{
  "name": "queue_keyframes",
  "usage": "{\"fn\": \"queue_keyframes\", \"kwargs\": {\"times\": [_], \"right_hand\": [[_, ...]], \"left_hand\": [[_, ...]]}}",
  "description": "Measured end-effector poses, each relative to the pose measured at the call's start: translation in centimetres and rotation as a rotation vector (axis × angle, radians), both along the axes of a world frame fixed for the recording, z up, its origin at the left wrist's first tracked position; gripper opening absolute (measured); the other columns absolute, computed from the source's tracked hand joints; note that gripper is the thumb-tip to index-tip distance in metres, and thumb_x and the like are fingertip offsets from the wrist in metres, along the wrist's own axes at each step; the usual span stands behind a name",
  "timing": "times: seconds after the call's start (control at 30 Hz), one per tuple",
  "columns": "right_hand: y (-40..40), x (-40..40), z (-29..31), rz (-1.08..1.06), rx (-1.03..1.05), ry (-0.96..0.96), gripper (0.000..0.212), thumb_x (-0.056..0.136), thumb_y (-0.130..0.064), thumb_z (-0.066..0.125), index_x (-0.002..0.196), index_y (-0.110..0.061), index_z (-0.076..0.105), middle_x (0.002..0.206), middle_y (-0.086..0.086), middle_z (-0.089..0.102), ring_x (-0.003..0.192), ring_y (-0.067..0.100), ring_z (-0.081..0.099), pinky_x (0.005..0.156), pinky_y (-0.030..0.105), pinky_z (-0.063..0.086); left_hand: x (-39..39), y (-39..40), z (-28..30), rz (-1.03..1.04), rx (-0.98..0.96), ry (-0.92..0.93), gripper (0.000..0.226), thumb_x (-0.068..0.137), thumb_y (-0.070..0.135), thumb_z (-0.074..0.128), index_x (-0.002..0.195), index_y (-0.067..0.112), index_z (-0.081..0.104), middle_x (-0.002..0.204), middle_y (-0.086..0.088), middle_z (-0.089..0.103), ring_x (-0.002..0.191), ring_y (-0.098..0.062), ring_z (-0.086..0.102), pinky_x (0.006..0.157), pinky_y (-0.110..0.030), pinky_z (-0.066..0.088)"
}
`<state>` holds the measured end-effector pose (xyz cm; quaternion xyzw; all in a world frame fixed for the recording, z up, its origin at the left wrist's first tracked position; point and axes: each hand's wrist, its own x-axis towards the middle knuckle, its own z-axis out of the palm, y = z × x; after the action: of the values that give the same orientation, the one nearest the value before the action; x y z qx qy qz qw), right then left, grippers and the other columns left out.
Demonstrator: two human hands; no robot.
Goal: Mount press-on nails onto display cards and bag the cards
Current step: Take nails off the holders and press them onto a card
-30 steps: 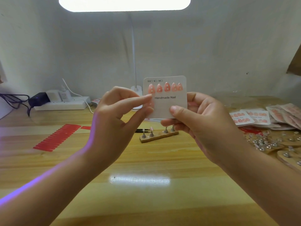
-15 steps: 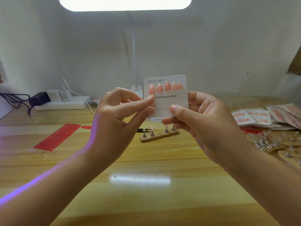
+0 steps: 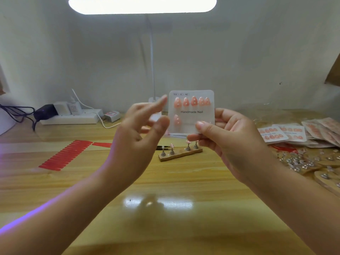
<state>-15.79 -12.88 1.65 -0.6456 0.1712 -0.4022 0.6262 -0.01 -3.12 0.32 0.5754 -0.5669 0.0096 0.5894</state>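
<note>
Table (image 3: 165, 227): wood, light yellow grain, glossy varnish, mirrors the lamp. Display card (image 3: 197, 116) above the table: matt white paper; its pink nails (image 3: 192, 101) are glossy, plastic-looking. Nail stand (image 3: 181, 155) behind the card on the table: bare matt wood strip with shiny metal pegs. Loose pegs (image 3: 301, 161) right of the stand: same bright metal. Carded sets (image 3: 287, 134) at the table's right edge: sheen looks like clear plastic film. Red strips (image 3: 64, 155) left of the stand: smooth, flat red. Power strip (image 3: 71, 118) at the table's back left: smooth white plastic.
</note>
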Motion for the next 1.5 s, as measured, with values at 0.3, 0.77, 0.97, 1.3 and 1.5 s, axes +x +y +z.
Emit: {"fn": "queue_keyframes", "kwargs": {"times": [0.3, 0.77, 0.97, 1.3, 1.5], "right_hand": [[0.1, 0.3, -0.9, 0.003, -0.132, 0.093, 0.035, 0.084, 0.0, 0.067, 0.113, -0.017, 0.058, 0.086, 0.002, 0.076, 0.076, 0.016, 0.073, 0.064, 0.017, 0.052], [-0.4, 0.2, -1.1, 0.037, -0.066, 0.104, 0.03, 0.085, 0.0, 0.066, 0.107, -0.019, 0.057, 0.083, 0.002, 0.076, 0.076, 0.016, 0.073, 0.069, 0.022, 0.058], [-0.1, 0.4, -1.5, 0.039, -0.099, 0.112, 0.031, 0.085, 0.001, 0.067, 0.108, -0.017, 0.058, 0.084, 0.002, 0.076, 0.075, 0.016, 0.073, 0.062, 0.018, 0.054], [-0.4, 0.7, -2.1, 0.052, -0.085, 0.101, 0.032, 0.087, 0.001, 0.064, 0.11, -0.02, 0.058, 0.086, 0.004, 0.076, 0.08, 0.017, 0.073, 0.065, 0.019, 0.054], [-0.8, 0.4, -2.0, 0.025, -0.087, 0.092, 0.027, 0.088, 0.004, 0.062, 0.106, -0.017, 0.061, 0.086, 0.001, 0.076, 0.077, 0.016, 0.073, 0.068, 0.022, 0.058]], "left_hand": [[-0.4, -0.4, 0.7, -0.199, 0.347, 0.715, 0.02, 0.061, 0.033, 0.072, 0.073, 0.018, 0.078, 0.067, 0.002, 0.068, 0.058, -0.006, 0.061, 0.056, -0.018, 0.05], [-0.3, -0.7, 0.3, -0.189, 0.347, 0.711, 0.031, 0.072, 0.043, 0.062, 0.079, 0.016, 0.077, 0.068, 0.003, 0.067, 0.059, -0.008, 0.059, 0.058, -0.021, 0.052], [-0.5, -0.6, 0.0, -0.168, 0.335, 0.638, 0.02, 0.063, 0.029, 0.073, 0.078, 0.017, 0.076, 0.077, 0.0, 0.072, 0.061, -0.004, 0.06, 0.059, -0.017, 0.051], [0.0, -0.6, -0.3, -0.168, 0.298, 0.552, 0.019, 0.07, 0.027, 0.071, 0.085, 0.017, 0.077, 0.084, 0.0, 0.075, 0.067, -0.005, 0.059, 0.061, -0.014, 0.049], [0.0, -0.9, -0.2, -0.177, 0.355, 0.523, 0.04, 0.077, 0.048, 0.053, 0.095, 0.017, 0.071, 0.082, 0.002, 0.071, 0.075, -0.011, 0.062, 0.072, -0.024, 0.049]]}}
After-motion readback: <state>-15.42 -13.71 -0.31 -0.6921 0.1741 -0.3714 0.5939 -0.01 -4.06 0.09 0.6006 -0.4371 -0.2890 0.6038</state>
